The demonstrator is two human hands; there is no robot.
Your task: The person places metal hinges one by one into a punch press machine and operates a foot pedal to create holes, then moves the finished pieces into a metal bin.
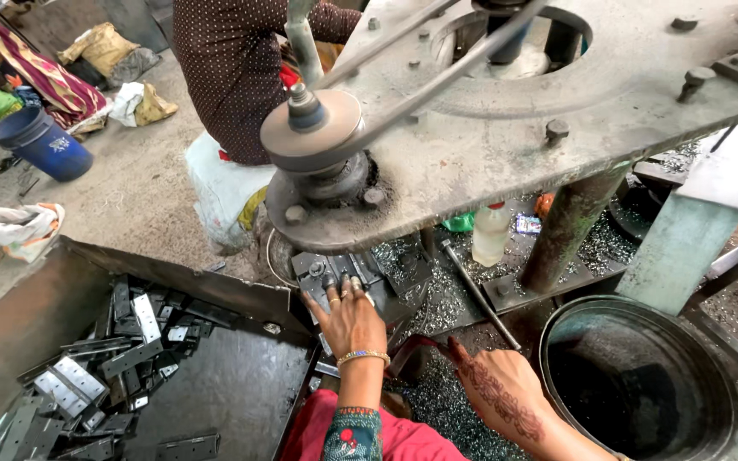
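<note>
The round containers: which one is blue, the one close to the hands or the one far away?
The far one. The blue bucket stands on the floor at the upper left, away from both hands. The big drum beside the right hand is dark grey metal.

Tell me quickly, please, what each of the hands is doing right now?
Left hand: open, fingers resting on the dark metal block under the machine.
Right hand: open, holding nothing visible.

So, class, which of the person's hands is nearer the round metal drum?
Right. The right hand lies just beside the drum; the left hand reaches under the machine, farther off.
</note>
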